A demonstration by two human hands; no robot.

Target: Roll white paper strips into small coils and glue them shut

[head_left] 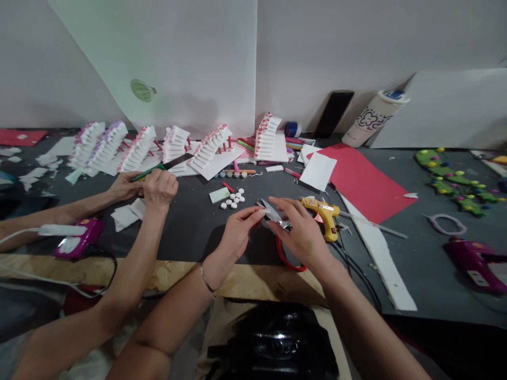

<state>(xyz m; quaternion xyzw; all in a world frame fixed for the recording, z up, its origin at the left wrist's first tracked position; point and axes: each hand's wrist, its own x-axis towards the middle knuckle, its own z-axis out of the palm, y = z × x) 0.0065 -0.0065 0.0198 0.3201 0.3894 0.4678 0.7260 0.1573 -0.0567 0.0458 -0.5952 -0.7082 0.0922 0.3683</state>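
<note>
My left hand (237,229) pinches a small white piece (261,210) between thumb and fingertips. Scissors (272,212) with parted metal blades are gripped in my right hand (299,229), their blades close to that piece; the fingers cover most of the handles. Just beyond my left hand lies a cluster of several small white discs (233,199), beside a pale green pad (219,195) and a short red stick (228,187). A yellow glue gun (328,219) lies right of my right hand, and a red ring (291,262) shows partly below it.
At left, a co-worker's hands (158,187) hold a green-handled, dark-bladed tool (178,161). Stepped white models (212,150) line the wall. Red sheet (364,179), white strip (380,253), tumbler (374,117) and purple power socket (477,264) occupy the right; cables run near my right forearm.
</note>
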